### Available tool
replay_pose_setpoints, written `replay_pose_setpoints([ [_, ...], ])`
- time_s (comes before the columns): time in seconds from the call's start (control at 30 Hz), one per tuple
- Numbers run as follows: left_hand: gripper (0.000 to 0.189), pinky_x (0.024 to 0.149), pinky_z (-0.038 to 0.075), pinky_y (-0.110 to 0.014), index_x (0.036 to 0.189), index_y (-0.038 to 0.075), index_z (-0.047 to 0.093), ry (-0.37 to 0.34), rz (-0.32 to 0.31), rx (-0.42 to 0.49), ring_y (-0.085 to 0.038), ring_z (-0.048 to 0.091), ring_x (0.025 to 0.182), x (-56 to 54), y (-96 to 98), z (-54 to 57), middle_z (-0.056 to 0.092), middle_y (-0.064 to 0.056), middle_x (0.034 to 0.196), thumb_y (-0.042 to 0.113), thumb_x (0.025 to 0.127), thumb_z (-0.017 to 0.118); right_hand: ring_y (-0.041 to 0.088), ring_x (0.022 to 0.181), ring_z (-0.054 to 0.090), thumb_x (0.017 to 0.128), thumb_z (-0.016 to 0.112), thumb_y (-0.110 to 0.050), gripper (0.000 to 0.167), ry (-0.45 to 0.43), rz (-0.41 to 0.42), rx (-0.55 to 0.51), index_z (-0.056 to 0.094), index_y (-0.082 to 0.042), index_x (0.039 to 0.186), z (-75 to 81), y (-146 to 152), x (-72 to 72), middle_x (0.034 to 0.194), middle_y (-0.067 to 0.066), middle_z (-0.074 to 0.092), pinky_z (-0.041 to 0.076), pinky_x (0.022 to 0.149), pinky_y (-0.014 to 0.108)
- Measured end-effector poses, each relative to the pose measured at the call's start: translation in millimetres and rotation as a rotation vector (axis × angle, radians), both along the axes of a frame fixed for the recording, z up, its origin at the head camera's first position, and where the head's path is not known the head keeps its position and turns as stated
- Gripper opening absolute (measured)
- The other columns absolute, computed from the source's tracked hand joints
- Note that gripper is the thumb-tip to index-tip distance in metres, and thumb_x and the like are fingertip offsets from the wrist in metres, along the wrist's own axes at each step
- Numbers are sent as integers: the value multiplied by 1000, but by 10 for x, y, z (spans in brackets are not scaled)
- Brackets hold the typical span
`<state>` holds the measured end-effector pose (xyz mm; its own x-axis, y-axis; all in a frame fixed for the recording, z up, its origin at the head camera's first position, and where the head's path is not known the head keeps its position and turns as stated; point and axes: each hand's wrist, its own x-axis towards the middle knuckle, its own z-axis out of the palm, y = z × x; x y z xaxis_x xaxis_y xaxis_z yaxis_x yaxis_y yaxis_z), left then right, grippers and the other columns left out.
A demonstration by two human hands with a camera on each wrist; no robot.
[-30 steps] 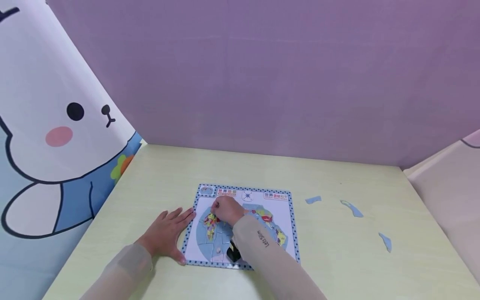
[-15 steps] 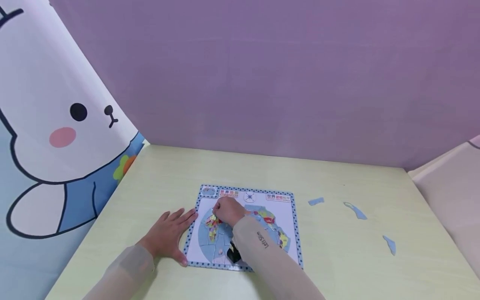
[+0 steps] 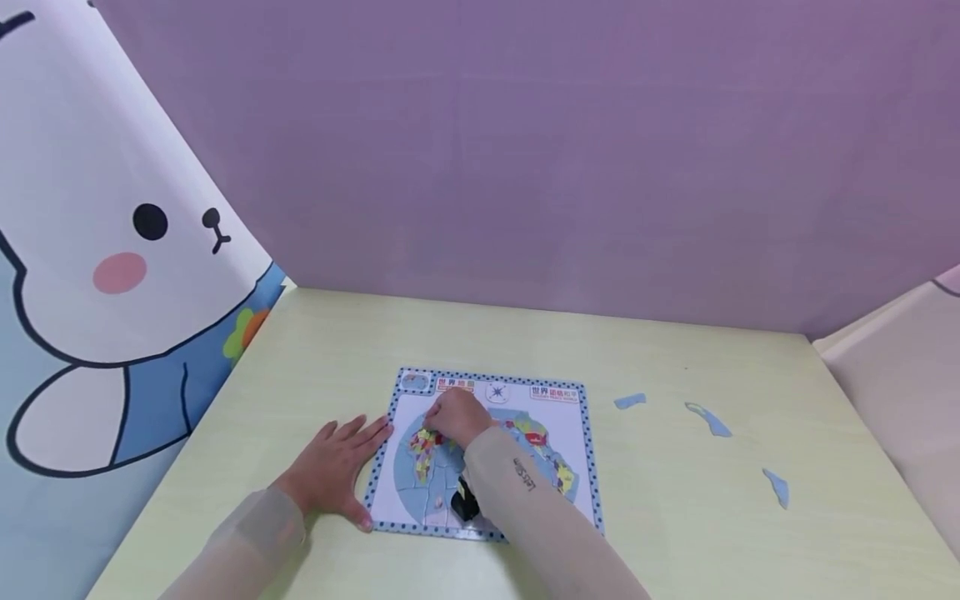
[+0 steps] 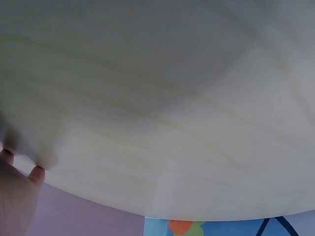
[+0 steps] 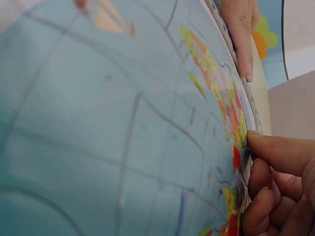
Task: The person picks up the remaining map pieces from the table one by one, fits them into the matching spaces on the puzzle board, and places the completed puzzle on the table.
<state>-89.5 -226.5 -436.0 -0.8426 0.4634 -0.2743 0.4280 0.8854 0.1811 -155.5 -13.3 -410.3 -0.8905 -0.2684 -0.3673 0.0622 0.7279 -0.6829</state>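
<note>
A world map jigsaw puzzle (image 3: 414, 496) with a dotted blue border lies on the table in the head view. My left hand (image 3: 333, 467) rests spread on the table at the puzzle's left edge, its fingertips and thumb touching the border. Over the map's upper left, my right hand (image 3: 457, 417) has its fingers curled in. In the right wrist view its thumb (image 5: 275, 150) and bent fingers are against the coloured map (image 5: 229, 113), at a puzzle piece that they mostly hide. The right hand and sleeve cover the map's middle.
Three loose blue puzzle pieces lie right of the board: a small one (image 3: 630, 401), a long one (image 3: 708, 419) and a narrow one (image 3: 777, 487). A black object (image 3: 465, 502) sits by the right wrist. A purple backdrop (image 3: 525, 167) rises behind the table (image 3: 345, 333).
The view shifts slightly with the head. My right hand stays at the same part of the map, its fingers moving only a little. My left hand keeps its place.
</note>
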Motion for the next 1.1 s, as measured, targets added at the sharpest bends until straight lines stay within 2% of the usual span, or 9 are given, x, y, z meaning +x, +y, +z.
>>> replay_pose_setpoints([
  [0.13, 128, 105, 20, -67, 150, 10, 32, -1, 1, -2, -41, 25, 140, -2, 18, 30, 29, -7, 155, 83, 50, 68, 11, 66, 59, 84, 74, -20, 9, 2, -15, -2, 75, -12, 86, 6, 4, 1, 82, -4, 63, 48, 61, 25],
  [0.4, 127, 105, 21, -68, 149, 9, 34, -3, 7, 11, -42, 26, 139, 26, 13, 52, 31, -8, 154, 82, 50, 69, 9, 69, 57, 85, 74, -21, 9, 57, 17, 45, 74, -13, 89, 2, -16, 34, 85, -5, 65, 49, 71, 29],
  [0.6, 128, 105, 21, -67, 149, 9, 34, -10, 10, 8, -41, 26, 139, 35, 12, 17, 31, -8, 155, 81, 50, 69, 8, 69, 57, 85, 74, -22, 10, 85, 96, 80, 73, -14, 90, 10, 26, -14, 82, -6, 64, 49, 69, 27],
  [0.7, 127, 105, 22, -67, 149, 9, 33, -14, 7, 4, -41, 26, 139, 41, 19, -3, 31, -7, 155, 81, 50, 69, 10, 76, 57, 85, 74, -23, 14, 81, 138, 40, 73, -13, 94, 28, 147, -79, 89, -4, 66, 49, 73, 29],
  [0.8, 127, 105, 23, -66, 148, 8, 34, -3, -1, 7, -41, 26, 139, 33, 26, -5, 31, -8, 154, 80, 51, 70, 14, 85, 58, 85, 74, -22, 20, 36, 160, -63, 71, -12, 102, 36, 363, -161, 98, 0, 64, 49, 79, 33],
  [0.93, 127, 105, 24, -66, 148, 8, 34, -8, 0, -1, -41, 26, 139, 24, 32, 18, 31, -8, 154, 79, 51, 71, 19, 89, 57, 87, 72, -21, 25, -2, 122, -137, 68, -13, 110, -3, 680, -245, 99, 2, 62, 50, 81, 36],
  [1.1, 127, 105, 24, -65, 149, 8, 34, -8, 3, -13, -41, 26, 139, 16, 31, 42, 31, -8, 155, 80, 50, 71, 21, 88, 55, 88, 71, -15, 21, 60, 61, -132, 69, -12, 108, 20, 933, -273, 95, 2, 61, 51, 81, 35],
])
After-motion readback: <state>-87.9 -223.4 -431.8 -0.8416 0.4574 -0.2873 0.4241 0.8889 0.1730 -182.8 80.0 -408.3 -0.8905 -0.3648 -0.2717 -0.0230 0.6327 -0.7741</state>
